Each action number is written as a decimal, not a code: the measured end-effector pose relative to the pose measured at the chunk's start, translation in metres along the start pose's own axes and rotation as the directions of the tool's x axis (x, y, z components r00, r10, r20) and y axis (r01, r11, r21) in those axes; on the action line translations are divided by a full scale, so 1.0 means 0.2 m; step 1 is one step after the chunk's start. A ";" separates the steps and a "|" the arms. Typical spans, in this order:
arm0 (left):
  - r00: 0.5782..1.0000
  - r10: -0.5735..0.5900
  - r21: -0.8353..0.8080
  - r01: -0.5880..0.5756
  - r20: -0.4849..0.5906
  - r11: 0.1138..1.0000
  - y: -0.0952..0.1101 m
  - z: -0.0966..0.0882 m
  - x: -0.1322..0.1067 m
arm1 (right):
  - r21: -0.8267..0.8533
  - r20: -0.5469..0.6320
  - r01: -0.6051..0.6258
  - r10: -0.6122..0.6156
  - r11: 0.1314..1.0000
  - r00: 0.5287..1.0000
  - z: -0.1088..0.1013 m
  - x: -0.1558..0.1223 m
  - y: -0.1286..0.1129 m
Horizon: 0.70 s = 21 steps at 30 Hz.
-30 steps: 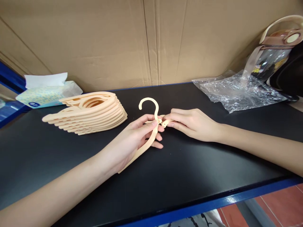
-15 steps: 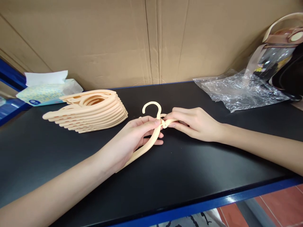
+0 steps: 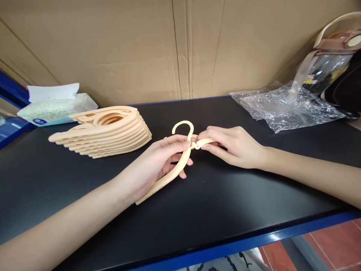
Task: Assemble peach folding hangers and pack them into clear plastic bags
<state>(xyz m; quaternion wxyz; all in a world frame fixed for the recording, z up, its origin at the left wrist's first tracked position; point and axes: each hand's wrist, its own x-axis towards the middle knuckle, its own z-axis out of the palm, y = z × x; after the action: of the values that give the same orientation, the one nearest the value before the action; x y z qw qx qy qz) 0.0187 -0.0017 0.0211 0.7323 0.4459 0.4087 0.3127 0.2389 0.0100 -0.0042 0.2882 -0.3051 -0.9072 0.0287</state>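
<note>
A cream plastic clothes hanger [image 3: 180,163] is held between both hands just above the black tabletop, its hook pointing up and curling left. My left hand [image 3: 165,154] pinches it with the thumb right below the hook, the other fingers behind it; one arm of the hanger slants down toward me along the palm. My right hand [image 3: 231,145] grips the other, shorter-looking piece between thumb and fingers, to the right of a small joint. Fingers hide part of that side. To the left lies a neat stack of matching hangers [image 3: 113,130], apart from my hands.
A tissue pack [image 3: 56,111] sits behind the stack at the far left. On the right lies a crinkled clear plastic bag [image 3: 282,109], near a bottle with a brown lid [image 3: 335,45]. Cardboard [image 3: 113,49] stands along the back; a blue edge [image 3: 239,241] borders the table front.
The hook has turned slightly and shifted a little right. My left fingers have curled in a bit under the hanger, and more of the piece in my right hand shows.
</note>
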 end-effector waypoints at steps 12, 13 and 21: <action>0.999 -0.035 0.010 0.035 0.020 0.999 0.01 -0.02 0.01 | 0.028 0.012 -0.014 0.014 1.000 1.000 -0.01 0.00 0.00; 0.999 -0.029 0.019 0.028 0.034 0.999 0.00 -0.01 0.01 | 0.037 0.012 -0.022 0.021 0.999 1.000 -0.01 0.00 0.01; 1.000 -0.002 0.044 0.001 0.026 0.999 -0.01 0.00 0.00 | 0.069 0.021 -0.042 0.041 0.997 0.999 -0.01 0.00 0.00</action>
<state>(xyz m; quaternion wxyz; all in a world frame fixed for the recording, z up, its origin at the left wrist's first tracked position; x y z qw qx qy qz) 0.0178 -0.0025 0.0200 0.7279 0.4656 0.4063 0.2971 0.2400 0.0102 -0.0017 0.2892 -0.3135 -0.9019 0.0689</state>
